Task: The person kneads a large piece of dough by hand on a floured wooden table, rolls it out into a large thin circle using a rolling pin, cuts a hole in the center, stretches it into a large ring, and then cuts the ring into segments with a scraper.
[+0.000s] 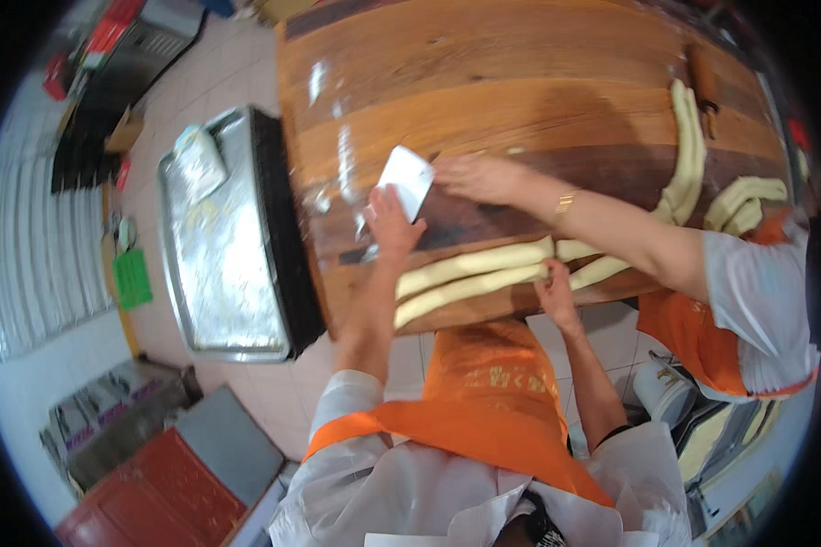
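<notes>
A white flat dough scraper [409, 175] is at the left part of the wooden table, its lower-left edge under the fingers of my left hand [393, 223]. A co-worker's hand [470, 178], with a gold bracelet at the wrist, reaches in from the right and meets the scraper's right edge. Two pale dough ropes [474, 278] lie side by side along the near table edge. My right hand [555, 290] pinches the right end of the nearer rope. More dough strips [602, 260] continue to the right, partly behind the co-worker's forearm.
A rolling pin [701, 77] and long dough strips [689, 150] lie at the table's right, with folded dough [743, 202] beside the co-worker. Left of the wooden table [520, 55] stands a stack of metal trays [237, 301] with a plastic bag [198, 164] on top.
</notes>
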`<move>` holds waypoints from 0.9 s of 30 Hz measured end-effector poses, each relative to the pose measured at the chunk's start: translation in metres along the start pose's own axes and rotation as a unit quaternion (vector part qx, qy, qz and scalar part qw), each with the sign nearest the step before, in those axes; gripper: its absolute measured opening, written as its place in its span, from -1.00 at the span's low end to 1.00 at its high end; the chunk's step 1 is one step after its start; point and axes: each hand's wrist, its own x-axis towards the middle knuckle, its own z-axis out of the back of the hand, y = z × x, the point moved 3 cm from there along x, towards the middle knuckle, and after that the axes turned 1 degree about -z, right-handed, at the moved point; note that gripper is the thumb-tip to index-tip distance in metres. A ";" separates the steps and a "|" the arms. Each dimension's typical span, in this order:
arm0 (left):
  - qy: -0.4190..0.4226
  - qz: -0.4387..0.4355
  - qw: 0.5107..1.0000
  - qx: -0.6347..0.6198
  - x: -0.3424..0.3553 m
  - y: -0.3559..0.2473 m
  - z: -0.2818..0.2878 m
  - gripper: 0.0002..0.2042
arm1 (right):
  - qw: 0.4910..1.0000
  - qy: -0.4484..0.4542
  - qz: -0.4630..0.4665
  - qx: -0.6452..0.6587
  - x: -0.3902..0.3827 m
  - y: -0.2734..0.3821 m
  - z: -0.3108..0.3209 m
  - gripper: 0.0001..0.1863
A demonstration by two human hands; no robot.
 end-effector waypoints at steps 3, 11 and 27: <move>0.086 0.002 0.996 -0.028 0.023 0.028 -0.029 -0.03 | 0.997 0.015 -0.018 0.073 -0.004 -0.006 -0.006 -0.64; 0.205 -0.176 0.953 0.138 0.054 -0.012 -0.016 -0.47 | 0.974 -0.142 -0.044 0.173 -0.015 -0.057 -0.033 -0.64; -0.117 -0.359 0.887 -0.265 0.052 -0.232 0.177 -0.78 | 0.968 -0.138 -0.129 0.168 -0.012 -0.029 0.002 -0.50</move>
